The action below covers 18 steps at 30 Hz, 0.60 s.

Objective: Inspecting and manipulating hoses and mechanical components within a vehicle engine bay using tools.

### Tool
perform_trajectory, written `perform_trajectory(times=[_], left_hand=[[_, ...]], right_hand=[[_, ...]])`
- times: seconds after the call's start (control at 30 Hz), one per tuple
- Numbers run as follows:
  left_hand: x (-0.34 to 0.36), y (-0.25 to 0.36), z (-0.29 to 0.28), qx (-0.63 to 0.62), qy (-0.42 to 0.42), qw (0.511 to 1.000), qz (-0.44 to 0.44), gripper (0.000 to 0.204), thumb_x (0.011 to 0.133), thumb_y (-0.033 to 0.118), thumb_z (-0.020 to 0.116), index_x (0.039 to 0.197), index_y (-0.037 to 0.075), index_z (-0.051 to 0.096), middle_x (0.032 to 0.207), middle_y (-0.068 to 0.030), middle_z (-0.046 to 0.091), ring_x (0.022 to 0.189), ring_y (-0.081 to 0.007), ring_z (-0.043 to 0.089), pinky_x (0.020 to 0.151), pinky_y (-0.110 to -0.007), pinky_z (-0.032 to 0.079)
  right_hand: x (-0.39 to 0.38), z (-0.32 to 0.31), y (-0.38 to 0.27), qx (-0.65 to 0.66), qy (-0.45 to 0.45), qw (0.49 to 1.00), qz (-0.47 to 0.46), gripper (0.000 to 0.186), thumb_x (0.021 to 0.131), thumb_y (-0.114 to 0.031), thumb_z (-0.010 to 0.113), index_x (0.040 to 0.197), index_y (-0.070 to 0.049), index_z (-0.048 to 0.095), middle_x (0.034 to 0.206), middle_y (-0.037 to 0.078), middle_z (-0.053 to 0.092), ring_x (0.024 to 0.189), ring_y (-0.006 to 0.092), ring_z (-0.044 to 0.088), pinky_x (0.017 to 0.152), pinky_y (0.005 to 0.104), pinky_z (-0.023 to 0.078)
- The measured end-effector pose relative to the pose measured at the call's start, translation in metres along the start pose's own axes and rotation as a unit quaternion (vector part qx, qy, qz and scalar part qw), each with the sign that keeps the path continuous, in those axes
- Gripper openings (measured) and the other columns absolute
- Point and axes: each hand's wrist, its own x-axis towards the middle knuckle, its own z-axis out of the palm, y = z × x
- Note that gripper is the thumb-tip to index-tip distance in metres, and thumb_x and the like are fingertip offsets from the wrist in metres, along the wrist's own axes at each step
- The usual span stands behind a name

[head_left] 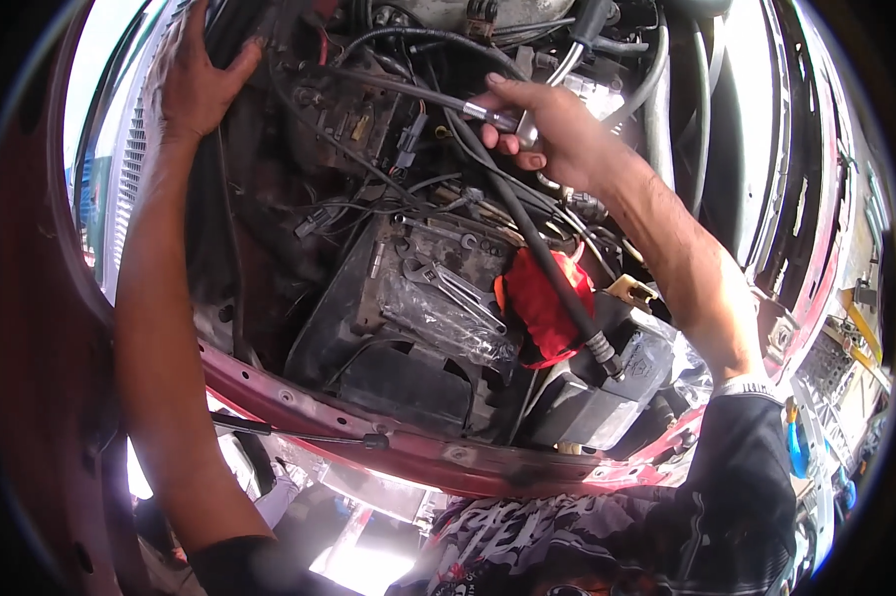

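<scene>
My right hand (pixel 562 129) is closed around the metal end fitting of a thin black hose (pixel 393 86), over the upper middle of the engine bay. The hose runs leftward from my fingers, ending in a silver sleeve (pixel 478 111) by my fingertips. My left hand (pixel 195 94) rests at the upper left on the dark edge beside the windscreen cowl, thumb spread away from the fingers. Its fingertips are cut off by the top of the picture. Below the right hand, a thicker black hose (pixel 527 228) slants down across a red cloth (pixel 537 303).
Several wrenches (pixel 453 288) lie on clear plastic wrap on a black tray (pixel 398 377). A grey-black plastic reservoir (pixel 607 397) stands at the lower right. Wires and a grey connector (pixel 408 139) cross the middle. The red fender edge (pixel 368 437) curves along the near side.
</scene>
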Motion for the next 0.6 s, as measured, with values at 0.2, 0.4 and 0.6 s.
perform_trajectory(times=[0.2,0.4,0.6], left_hand=[[0.011,-0.007,0.000,0.041,0.068,0.991,0.112,0.078,0.084,0.035,0.075,0.150,0.016,0.037,0.138,-0.0189,0.055,0.125,-0.0378,0.055,0.104,-0.044,0.044],[0.011,-0.011,0.001,0.062,0.070,0.990,0.102,0.076,0.085,0.037,0.073,0.149,0.015,0.038,0.138,-0.0197,0.055,0.126,-0.0380,0.054,0.104,-0.044,0.044],[0.008,-0.006,0.002,0.058,0.070,0.989,0.113,0.073,0.086,0.032,0.072,0.149,0.015,0.039,0.142,-0.0190,0.052,0.130,-0.0377,0.050,0.107,-0.044,0.041]], right_hand=[[-0.004,0.007,-0.002,-0.154,0.008,0.982,-0.107,0.028,0.099,-0.028,0.059,0.102,-0.001,0.064,0.073,0.010,0.065,0.056,0.0090,0.058,0.039,0.0231,0.038],[0.004,-0.006,-0.004,-0.476,0.091,0.784,-0.388,0.030,0.093,-0.026,0.063,0.109,-0.001,0.063,0.081,0.014,0.069,0.068,0.0283,0.067,0.061,0.0385,0.054],[0.007,-0.010,-0.001,-0.173,0.009,0.980,-0.100,0.024,0.090,-0.023,0.064,0.101,-0.001,0.067,0.092,0.015,0.071,0.076,0.0325,0.068,0.072,0.0418,0.055]])
